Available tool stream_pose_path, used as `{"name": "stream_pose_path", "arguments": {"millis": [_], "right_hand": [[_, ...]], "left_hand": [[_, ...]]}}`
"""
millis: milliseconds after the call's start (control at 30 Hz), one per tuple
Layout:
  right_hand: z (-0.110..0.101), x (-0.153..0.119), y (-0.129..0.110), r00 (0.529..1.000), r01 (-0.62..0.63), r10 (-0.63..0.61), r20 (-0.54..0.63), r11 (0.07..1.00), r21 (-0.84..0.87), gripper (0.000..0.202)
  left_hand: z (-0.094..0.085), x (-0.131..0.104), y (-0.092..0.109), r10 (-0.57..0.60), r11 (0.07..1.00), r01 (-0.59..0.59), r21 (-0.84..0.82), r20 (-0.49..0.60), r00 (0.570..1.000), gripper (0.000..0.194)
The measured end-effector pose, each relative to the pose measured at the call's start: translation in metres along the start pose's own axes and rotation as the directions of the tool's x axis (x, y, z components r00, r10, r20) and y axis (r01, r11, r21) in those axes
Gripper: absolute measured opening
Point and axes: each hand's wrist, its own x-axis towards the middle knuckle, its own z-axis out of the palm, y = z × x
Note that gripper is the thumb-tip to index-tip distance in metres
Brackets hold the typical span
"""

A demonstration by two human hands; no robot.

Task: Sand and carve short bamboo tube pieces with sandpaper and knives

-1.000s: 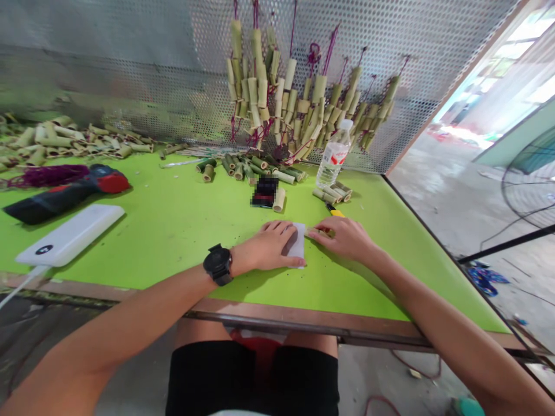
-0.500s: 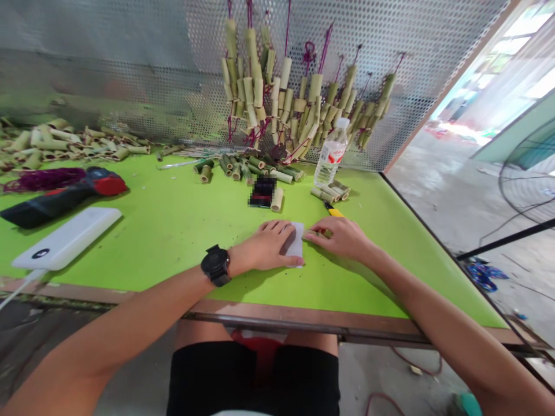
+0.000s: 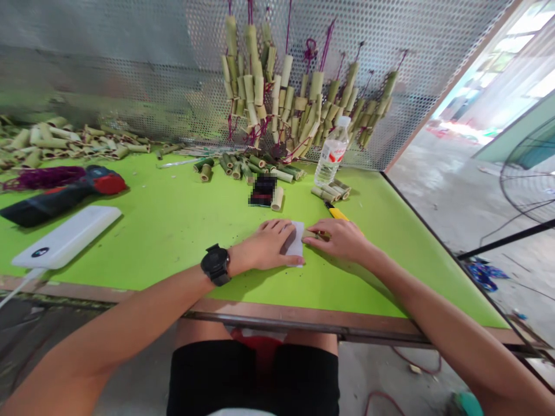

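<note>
My left hand [image 3: 274, 245] lies flat with fingers spread, pressing a small pale grey sheet [image 3: 297, 238] onto the green tabletop. Whether that sheet is paper or sandpaper I cannot tell. Just to its right, my right hand [image 3: 340, 238] pinches a short piece of bamboo [image 3: 309, 234] between thumb and fingers. The piece's left end is at the sheet's right edge; my fingers hide much of the rest. Behind my right hand lies a yellow and black utility knife [image 3: 337, 212], partly covered by the hand.
Cut bamboo tubes [image 3: 277, 199] lie beyond my hands, near a blurred dark object [image 3: 262, 190]. A water bottle [image 3: 333, 151] stands at the back right. On the left are a white power bank [image 3: 69, 237] and a cordless tool [image 3: 65, 196]. Strung bamboo hangs on the mesh panel [image 3: 151, 69].
My right hand has shifted very slightly with the bamboo piece, and more of the yellow knife shows behind it. The left hand and the sheet have stayed in place.
</note>
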Motion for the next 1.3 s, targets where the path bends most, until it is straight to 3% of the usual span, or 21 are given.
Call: {"name": "stream_pose_path", "arguments": {"millis": [333,733,1067,1300], "right_hand": [[-0.003,0.003,0.004,0.999,-0.038,0.038,-0.003,0.999,0.013,0.041],[0.004,-0.002,0.004,0.992,0.123,-0.123,0.007,0.992,0.033,0.042],[-0.001,-0.003,0.006,0.969,0.239,-0.243,0.043,0.969,0.069,0.046],[-0.002,-0.001,0.012,0.976,0.214,-0.214,0.025,0.977,-0.004,0.044]], "left_hand": [[-0.001,0.0,0.002,-0.008,1.0,0.008,0.009,0.017,1.0,0.087],[-0.001,-0.001,-0.001,0.028,1.0,-0.028,-0.01,-0.006,1.0,0.086],[-0.011,-0.001,-0.005,0.121,0.993,-0.12,-0.018,0.069,0.99,0.088],[-0.014,0.0,-0.005,0.132,0.991,-0.131,-0.015,0.086,0.988,0.087]]}}
